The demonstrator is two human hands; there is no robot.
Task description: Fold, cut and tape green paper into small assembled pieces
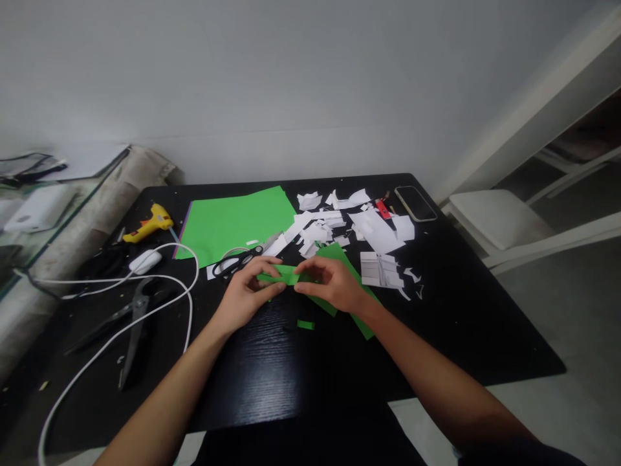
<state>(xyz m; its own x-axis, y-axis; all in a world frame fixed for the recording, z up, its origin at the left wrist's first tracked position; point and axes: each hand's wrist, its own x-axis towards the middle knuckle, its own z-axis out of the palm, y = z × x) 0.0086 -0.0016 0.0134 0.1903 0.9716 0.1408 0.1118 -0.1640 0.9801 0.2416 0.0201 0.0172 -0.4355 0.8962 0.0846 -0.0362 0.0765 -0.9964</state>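
Observation:
Between my two hands is a narrow strip of green paper [287, 274], held just above the black table. My left hand [250, 290] pinches its left part, fingers curled behind and thumb in front. At the strip's right end, my right hand [334, 281] grips it between thumb and fingers. Under and beside my right hand lie cut green paper pieces [363, 327]. A small green scrap [305, 324] rests on the table below the strip. Black-handled scissors [237, 262] lie just behind my left hand, partly hidden by it.
Green sheets [233, 220] lie at the back, next to white paper scraps [320, 230]. A yellow glue gun [151, 223], large shears [138, 310] and a looping white cable [191, 310] occupy the left. A red object [383, 208] and a phone [415, 203] sit back right.

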